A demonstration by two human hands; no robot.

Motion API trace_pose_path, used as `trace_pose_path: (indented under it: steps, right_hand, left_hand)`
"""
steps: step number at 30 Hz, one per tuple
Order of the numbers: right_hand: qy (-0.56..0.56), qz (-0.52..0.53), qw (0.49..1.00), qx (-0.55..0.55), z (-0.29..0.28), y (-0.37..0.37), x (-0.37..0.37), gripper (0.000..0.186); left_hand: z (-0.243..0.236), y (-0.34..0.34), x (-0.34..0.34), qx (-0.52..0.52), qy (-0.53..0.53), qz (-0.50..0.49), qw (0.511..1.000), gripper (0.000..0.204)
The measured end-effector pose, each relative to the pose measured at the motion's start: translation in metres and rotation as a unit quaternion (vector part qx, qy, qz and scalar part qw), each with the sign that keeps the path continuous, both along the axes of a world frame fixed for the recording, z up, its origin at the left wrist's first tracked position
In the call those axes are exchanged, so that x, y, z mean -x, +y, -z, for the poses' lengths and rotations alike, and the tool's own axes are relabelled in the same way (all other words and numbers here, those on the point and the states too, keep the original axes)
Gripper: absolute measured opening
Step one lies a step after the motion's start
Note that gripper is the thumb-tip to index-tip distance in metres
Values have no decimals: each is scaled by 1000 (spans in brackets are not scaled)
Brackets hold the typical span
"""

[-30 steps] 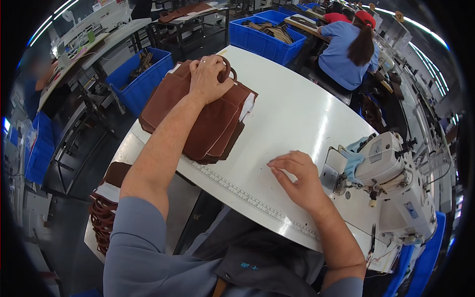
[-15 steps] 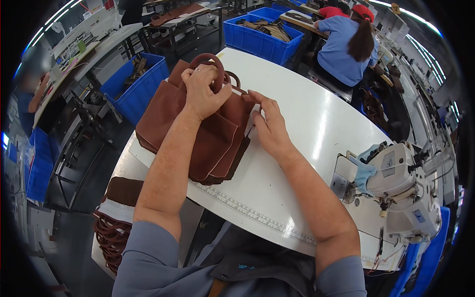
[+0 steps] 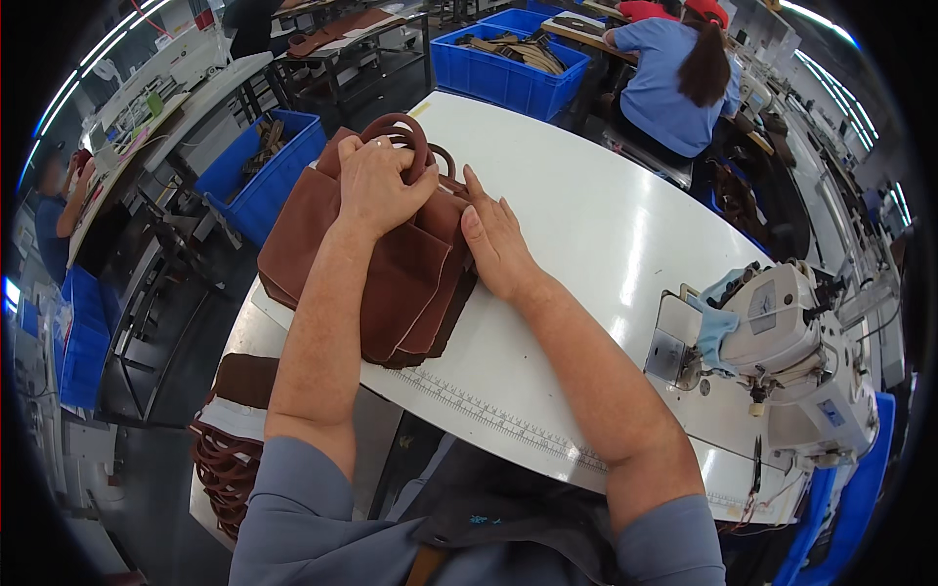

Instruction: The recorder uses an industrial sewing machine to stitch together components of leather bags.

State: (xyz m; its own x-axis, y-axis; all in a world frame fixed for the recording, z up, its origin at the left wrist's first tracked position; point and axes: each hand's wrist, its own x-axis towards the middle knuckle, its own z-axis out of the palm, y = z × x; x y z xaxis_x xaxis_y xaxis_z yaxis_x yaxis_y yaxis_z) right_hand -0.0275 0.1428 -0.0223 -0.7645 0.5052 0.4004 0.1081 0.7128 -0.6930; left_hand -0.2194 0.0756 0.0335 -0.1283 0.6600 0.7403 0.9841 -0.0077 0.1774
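Note:
A stack of reddish-brown leather bag panels (image 3: 322,234) with loop handles (image 3: 399,127) lies at the left part of the white table. My left hand (image 3: 376,186) is closed over the upper edge of the stack, its fingers curled beside the handles; the fingertips are partly hidden. Against the right edge of the panels rests my right hand (image 3: 500,244), fingers stretched out and grasping nothing. Pale cut edges and a darker brown layer show along the stack's lower right side.
The white table (image 3: 567,225) has a ruler strip (image 3: 489,415) along its near edge. To the right stands a sewing machine (image 3: 782,332) with a blue cloth (image 3: 718,332). More brown handled pieces (image 3: 230,459) lie lower left. Blue crates (image 3: 508,73) and a seated co-worker (image 3: 674,83) are beyond.
My right hand has moved in from the corner of the panels and now lies flatter along their right edge. The white piece showing there is now covered. My left hand keeps its hold.

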Motion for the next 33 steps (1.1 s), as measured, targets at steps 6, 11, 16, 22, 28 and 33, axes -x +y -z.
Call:
trace_pose_path:
  steps: [6,11,16,22,28,33]
  right_hand:
    - [-73,5,996,-44,4,-6,9,75]
    - [-175,51,971,-152,-4,-16,0,73]
    - [-68,73,975,-200,4,-19,-6,69]
    - [70,45,988,131,9,-38,-100,59]
    - [30,-89,830,550,-29,-56,-253,81]
    - [-73,60,963,252,-32,-72,-312,56]
  left_hand:
    - [3,-35,34,-246,-418,158,860,14]
    - [-80,-115,-30,-390,-326,186,841,25]
    - [-130,-168,-101,-295,-230,197,906,26]
    - [-77,-149,-195,24,-52,279,959,17]
    - [19,-148,-308,229,-28,529,817,26]
    - [34,-137,-377,302,51,679,667,28]
